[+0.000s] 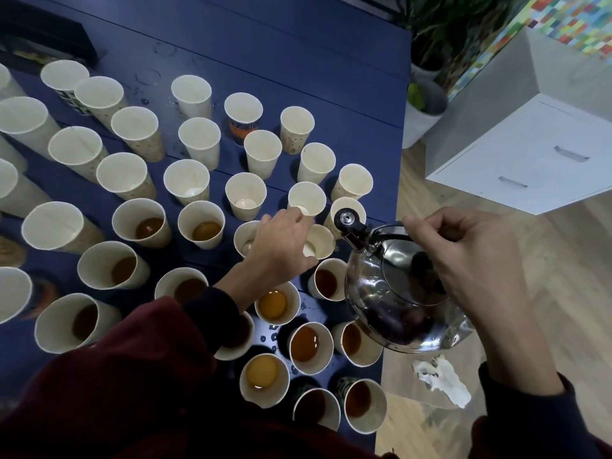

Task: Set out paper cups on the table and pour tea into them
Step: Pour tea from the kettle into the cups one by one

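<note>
Tea kettle held at the right edge of a blue tabletop (298, 44) crowded with paper cups.

The right grip (463, 260) is clamped round the handle of the shiny steel kettle (390, 293), which hangs right of centre in the frame, over the tabletop's edge. Its black-capped spout (346, 221) sits in front of an empty cup's rim. The left grip (281, 246), reaching out of a dark red sleeve (132, 376), is curled against the side of an empty cup (323, 240) just left of the spout, thumb below and fingers above; whether it truly pinches the cup I cannot tell. Cups with brown tea (304, 342) fill the lower centre and left, while empty cups (198, 137) stand across the upper half. A crumpled tissue (443, 382) lies on the wooden floor below the kettle, with a white drawer cabinet (530, 154) at the upper right.
</note>
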A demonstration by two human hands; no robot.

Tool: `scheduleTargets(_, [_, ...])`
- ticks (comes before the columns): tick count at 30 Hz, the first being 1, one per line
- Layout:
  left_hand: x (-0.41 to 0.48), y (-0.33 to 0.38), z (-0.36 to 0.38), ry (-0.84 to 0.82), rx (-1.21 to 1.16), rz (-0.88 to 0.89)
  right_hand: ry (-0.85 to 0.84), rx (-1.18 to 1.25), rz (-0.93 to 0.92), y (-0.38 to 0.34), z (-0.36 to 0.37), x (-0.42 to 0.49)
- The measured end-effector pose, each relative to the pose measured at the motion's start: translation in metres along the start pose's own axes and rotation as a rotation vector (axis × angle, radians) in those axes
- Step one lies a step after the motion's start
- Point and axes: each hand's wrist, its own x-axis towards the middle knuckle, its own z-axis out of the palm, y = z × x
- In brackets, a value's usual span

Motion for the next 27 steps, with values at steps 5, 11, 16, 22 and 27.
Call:
scheduleTargets(5, [0.0001, 0.0009, -0.0013, -0.002, -0.008, -0.002, -0.002, -0.023, -0.004, 0.0019, 0.0018, 0.0009])
scheduleTargets(11, [-0.0004, -0.0012, -0.0016, 0.003, -0.013, -0.003, -0.022, -0.038, -0.007, 0.001, 0.0037, 0.0014])
scheduleTargets(16, [0.0002, -0.0016, -0.0033, 0.004, -0.01, -0.004, -0.024, -0.041, -0.023, -0.0008, 0.0041, 0.0023])
scheduleTargets(22, [0.0001, -0.0008, -0.0042, 0.009, 0.001, 0.004, -0.019, -0.035, -0.022, -0.0026, 0.0024, 0.0013])
scheduleTargets(27, [0.0009, -0.0001, -0.0046, -0.012, 0.017, 0.003, -0.01, 0.005, -0.021, -0.0038, 0.0017, -0.0013])
